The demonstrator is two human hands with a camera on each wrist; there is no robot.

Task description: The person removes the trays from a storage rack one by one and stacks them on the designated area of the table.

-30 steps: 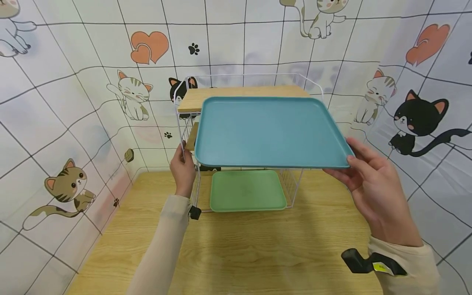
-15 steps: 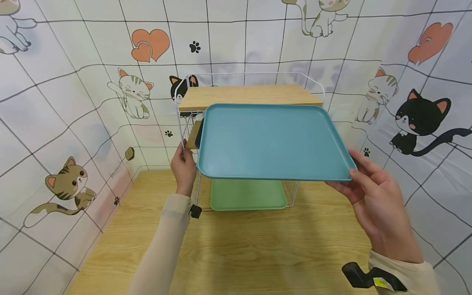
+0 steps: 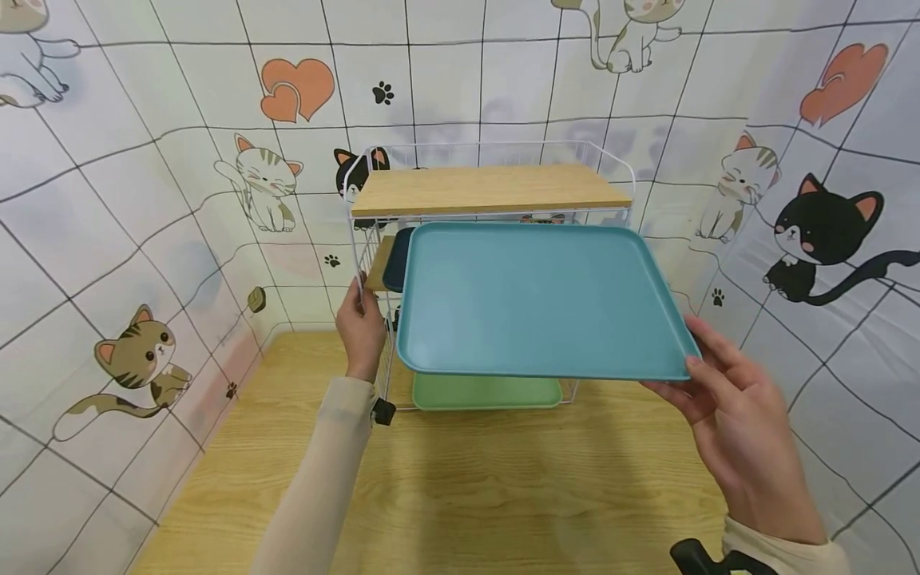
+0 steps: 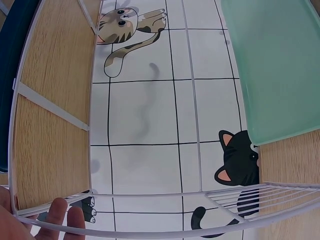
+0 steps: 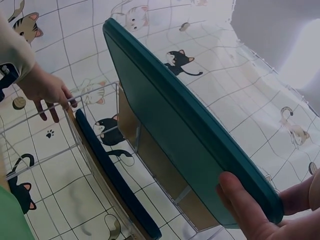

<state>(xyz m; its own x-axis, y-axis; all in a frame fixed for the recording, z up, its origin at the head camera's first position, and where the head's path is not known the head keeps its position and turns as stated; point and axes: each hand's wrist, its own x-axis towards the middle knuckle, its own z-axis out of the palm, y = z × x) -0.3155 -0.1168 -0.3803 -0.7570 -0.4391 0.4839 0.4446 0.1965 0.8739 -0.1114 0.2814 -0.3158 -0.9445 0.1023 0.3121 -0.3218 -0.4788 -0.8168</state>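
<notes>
My right hand [image 3: 747, 435] pinches the near right corner of a blue tray [image 3: 539, 303], thumb on top and fingers beneath. The tray hangs in front of a white wire shelf rack [image 3: 354, 251] with wooden boards. At the rack's left side, my left hand [image 3: 362, 331] grips the wire frame by the middle shelf; its fingertips [image 4: 59, 212] show behind the wire in the left wrist view. A dark navy tray [image 5: 117, 175] lies on the middle shelf, mostly hidden from the head view by the blue one. On the bottom shelf lies a green tray [image 3: 489, 393].
The rack's top board [image 3: 489, 190] is light wood with a low wire rail behind it. Below stands a wood-grain table [image 3: 532, 479]. White tiled-pattern sheeting [image 3: 438, 72] with cartoon cats hangs behind and at both sides.
My right hand has lowered the blue tray and brought it slightly right, uncovering more of the top board and the navy tray's left end. The left hand keeps its place on the rack.
</notes>
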